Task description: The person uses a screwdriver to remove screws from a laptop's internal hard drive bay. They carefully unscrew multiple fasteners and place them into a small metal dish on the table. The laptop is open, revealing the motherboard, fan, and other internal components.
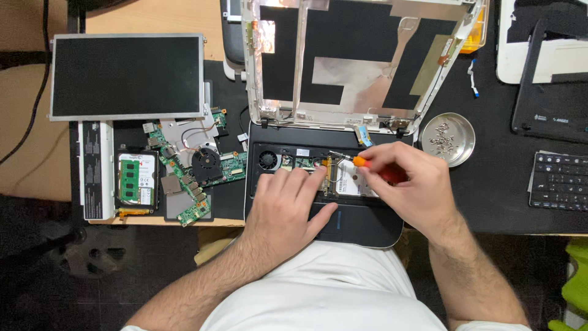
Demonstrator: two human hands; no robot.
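Braced opened laptop base (367, 230) at frame centre with left hand (288, 208), fingers spread flat; pinched orange-handled screwdriver (361, 162) in right hand (410, 184) fingers, tip down by exposed hard drive (350, 184); judged best kept vertical, pressure steady, screw dish (448, 138) near right.

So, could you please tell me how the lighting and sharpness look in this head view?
In the head view, light is even and the focus is sharp; glare shows on the foil of the bare lid shell and on the metal screw dish; the floor below the table edge lies in shadow.
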